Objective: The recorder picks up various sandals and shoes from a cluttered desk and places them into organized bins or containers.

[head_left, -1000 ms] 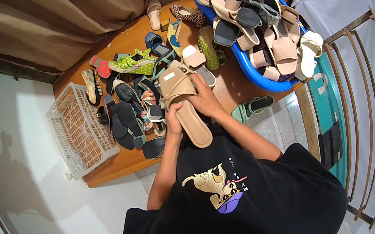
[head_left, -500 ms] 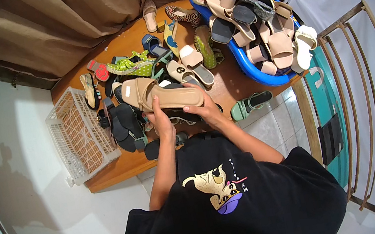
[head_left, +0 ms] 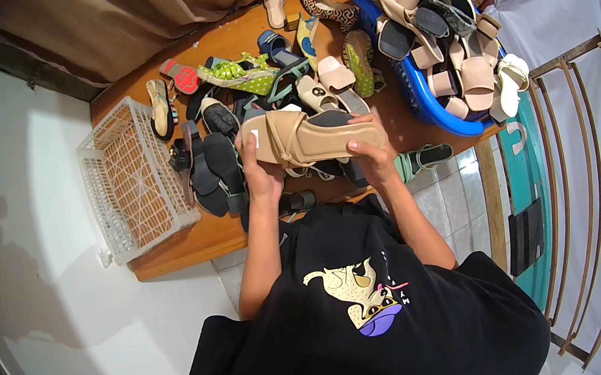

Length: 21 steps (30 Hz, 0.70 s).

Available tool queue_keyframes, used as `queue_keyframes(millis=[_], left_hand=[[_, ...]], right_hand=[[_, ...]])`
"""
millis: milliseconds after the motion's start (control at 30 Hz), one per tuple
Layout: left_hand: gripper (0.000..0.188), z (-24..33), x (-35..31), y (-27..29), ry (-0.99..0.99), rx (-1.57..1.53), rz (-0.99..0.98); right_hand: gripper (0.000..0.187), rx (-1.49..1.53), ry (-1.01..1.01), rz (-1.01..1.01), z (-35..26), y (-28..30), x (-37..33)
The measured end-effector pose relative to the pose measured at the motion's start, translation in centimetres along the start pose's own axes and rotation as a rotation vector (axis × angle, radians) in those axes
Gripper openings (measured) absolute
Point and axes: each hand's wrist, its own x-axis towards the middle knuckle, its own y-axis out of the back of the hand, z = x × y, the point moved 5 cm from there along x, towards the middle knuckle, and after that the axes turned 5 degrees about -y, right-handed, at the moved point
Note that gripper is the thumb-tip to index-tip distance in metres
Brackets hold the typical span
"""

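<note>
A tan flat slide sandal with crossed straps and a small white sticker on its insole is held level between my two hands, above the heap of shoes. My left hand grips its left end, by the sticker. Around its right end my right hand is closed, thumb on the insole. Black sandals lie on the table just left of my left hand, and a light green strappy sandal is just right of my right hand. Parts of the shoes beneath are hidden by the held sandal.
A white plastic crate stands at the table's left end. To the right, a blue basket is heaped with beige, black and white sandals. Several mixed shoes, including a green polka-dot one, cover the wooden table. A metal rack stands far right.
Both hands have shifted with the tan sandal. My left hand has slid outward to the sticker end, and my right hand now wraps the other end. The whole view has also shifted slightly.
</note>
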Motion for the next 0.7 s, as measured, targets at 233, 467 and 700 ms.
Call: queue_keyframes(millis=[233, 467, 700], left_hand=[[0.061, 2.8, -1.1, 0.9, 0.008, 0.44, -0.24], [0.046, 3.6, -4.2, 2.1, -0.028, 0.61, -0.101], [0.028, 2.8, -9.9, 4.0, -0.398, 0.799, 0.11]], right_hand=[[0.048, -0.193, 0.031, -0.088, -1.3, -0.4, 0.0], [0.037, -0.265, -0.043, -0.105, -0.8, -0.4, 1.4], [0.042, -0.04, -0.143, -0.124, 0.4, -3.9, 1.8]])
